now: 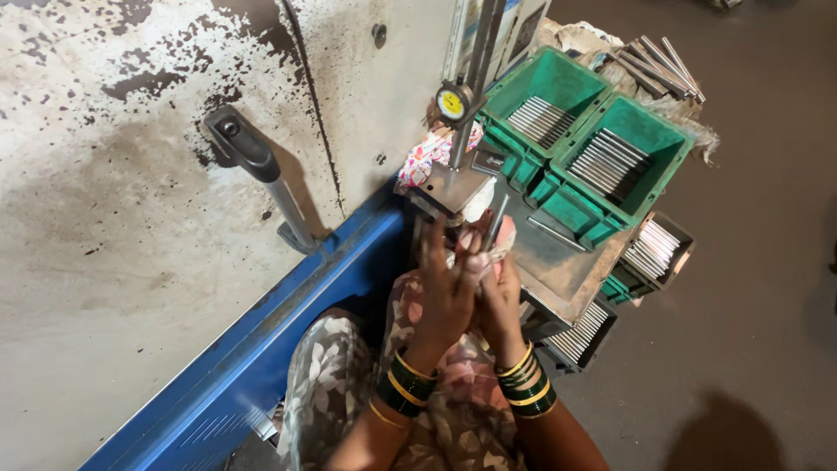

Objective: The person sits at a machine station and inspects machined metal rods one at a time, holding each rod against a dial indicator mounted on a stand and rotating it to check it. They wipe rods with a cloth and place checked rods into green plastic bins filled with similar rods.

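Beside green bins (610, 166), yellow round gauge (452, 103)

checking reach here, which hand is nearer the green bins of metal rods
Right. The right hand sits just below-left of the green bins; the left hand is beside it, one hand farther away.

Both forearms come up from the bottom centre, close together, bangles on each wrist. Left hand (446, 292) back to camera, fingers (436, 240) pointing up. Right hand (499, 296) pressed against it, fingers curled in; whether they grip something cannot be told.
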`<move>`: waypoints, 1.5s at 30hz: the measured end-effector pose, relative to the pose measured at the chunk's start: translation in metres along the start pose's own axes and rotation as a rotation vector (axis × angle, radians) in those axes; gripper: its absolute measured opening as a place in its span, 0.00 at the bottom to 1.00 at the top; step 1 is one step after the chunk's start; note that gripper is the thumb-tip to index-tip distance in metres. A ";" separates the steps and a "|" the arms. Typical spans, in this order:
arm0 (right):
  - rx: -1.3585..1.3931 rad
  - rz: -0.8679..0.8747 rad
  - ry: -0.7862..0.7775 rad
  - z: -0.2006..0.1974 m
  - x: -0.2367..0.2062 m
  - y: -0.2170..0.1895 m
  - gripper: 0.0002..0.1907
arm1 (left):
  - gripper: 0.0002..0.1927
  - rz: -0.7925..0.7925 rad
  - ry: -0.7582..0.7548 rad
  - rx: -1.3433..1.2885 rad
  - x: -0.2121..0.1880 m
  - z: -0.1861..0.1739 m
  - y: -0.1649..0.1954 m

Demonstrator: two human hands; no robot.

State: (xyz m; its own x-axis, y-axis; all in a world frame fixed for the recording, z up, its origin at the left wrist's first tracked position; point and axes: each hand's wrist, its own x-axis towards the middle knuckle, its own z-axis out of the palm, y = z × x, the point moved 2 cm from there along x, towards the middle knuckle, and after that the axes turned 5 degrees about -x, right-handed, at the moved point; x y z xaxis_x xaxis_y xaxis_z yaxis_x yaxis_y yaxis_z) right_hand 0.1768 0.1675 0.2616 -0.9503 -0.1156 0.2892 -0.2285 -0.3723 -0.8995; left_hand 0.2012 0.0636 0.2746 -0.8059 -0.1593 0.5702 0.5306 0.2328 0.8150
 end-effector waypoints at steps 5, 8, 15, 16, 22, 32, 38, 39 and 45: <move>-0.144 0.017 0.162 -0.001 0.005 -0.018 0.21 | 0.33 -0.028 -0.132 -0.280 -0.010 0.018 0.021; -0.174 0.012 0.185 -0.009 0.004 -0.021 0.18 | 0.36 -0.054 -0.157 -0.357 -0.013 0.021 0.023; -0.324 -0.010 0.205 -0.032 0.000 -0.028 0.24 | 0.30 -0.030 -0.044 -0.274 0.005 -0.006 0.029; -0.368 -0.025 0.198 -0.030 0.000 -0.027 0.23 | 0.29 0.030 -0.002 -0.253 0.009 -0.012 0.032; -0.484 -0.060 0.136 -0.012 -0.010 -0.019 0.18 | 0.18 -0.119 0.002 -0.572 0.019 -0.016 0.041; -0.677 -0.250 0.185 -0.043 0.023 -0.004 0.13 | 0.14 -0.316 0.342 -0.706 0.022 -0.049 0.005; -1.354 -0.237 0.286 -0.044 0.115 0.042 0.20 | 0.13 -0.279 0.409 -0.814 0.018 -0.053 -0.019; -1.518 -0.415 0.246 -0.038 0.125 0.052 0.22 | 0.13 -0.288 0.410 -0.829 0.016 -0.050 -0.021; -1.697 -0.544 0.039 -0.006 0.138 0.123 0.31 | 0.15 -0.303 0.370 -0.838 0.011 -0.045 -0.025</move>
State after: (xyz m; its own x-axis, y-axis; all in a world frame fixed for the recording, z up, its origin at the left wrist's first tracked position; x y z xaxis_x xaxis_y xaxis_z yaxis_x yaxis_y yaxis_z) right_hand 0.0167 0.1110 0.1892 -0.6986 -0.2865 0.6556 -0.4108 0.9108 -0.0398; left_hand 0.1903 0.0131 0.2652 -0.8820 -0.4254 0.2031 0.4441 -0.6055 0.6604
